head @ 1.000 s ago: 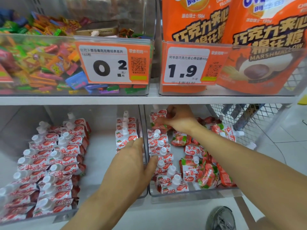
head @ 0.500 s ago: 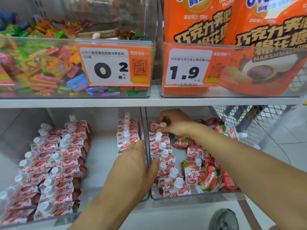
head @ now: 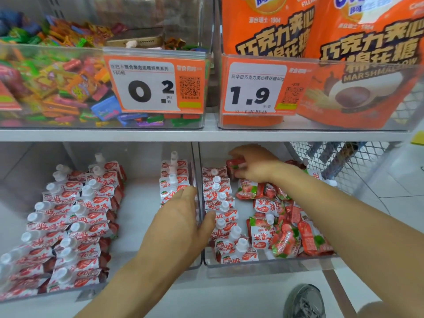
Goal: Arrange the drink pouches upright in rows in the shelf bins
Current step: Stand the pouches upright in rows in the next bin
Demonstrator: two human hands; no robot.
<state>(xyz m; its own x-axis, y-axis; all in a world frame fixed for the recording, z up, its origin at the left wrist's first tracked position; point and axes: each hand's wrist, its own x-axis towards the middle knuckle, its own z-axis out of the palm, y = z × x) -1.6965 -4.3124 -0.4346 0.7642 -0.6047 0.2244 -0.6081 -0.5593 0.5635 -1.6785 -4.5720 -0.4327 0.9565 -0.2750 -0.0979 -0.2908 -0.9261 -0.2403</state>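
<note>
Clear plastic makes the front wall of the right bin [head: 270, 263], the nearest thing on the low shelf. Just behind that wall, the left hand [head: 181, 223] lies flat and relaxed over the thin wall between the 2 bins. Its fingers [head: 188, 193] reach into the left bin [head: 137, 226] and touch a short row of pouches [head: 173, 180]. Its thumb [head: 210, 218] presses the side of the standing row [head: 220, 207] in the right bin. That row runs from the front to the back, caps up.

To the right of that row is a messy pile of loose pouches [head: 282, 228], lying flat and tipped every which way.

Farther back, the right hand [head: 254, 165] is curled around 1 red pouch [head: 234, 167]. It holds the pouch at the far end of the standing row, just beside the last pouch there. I cannot tell which way its cap points.

So the empty spot is to the left of the right hand, and very close. The right hand is the nearer one for this job. I think the pouch needs to go a little left and down, standing up straight, to make the row longer. The left hand looks set to keep the row from falling over.
</note>
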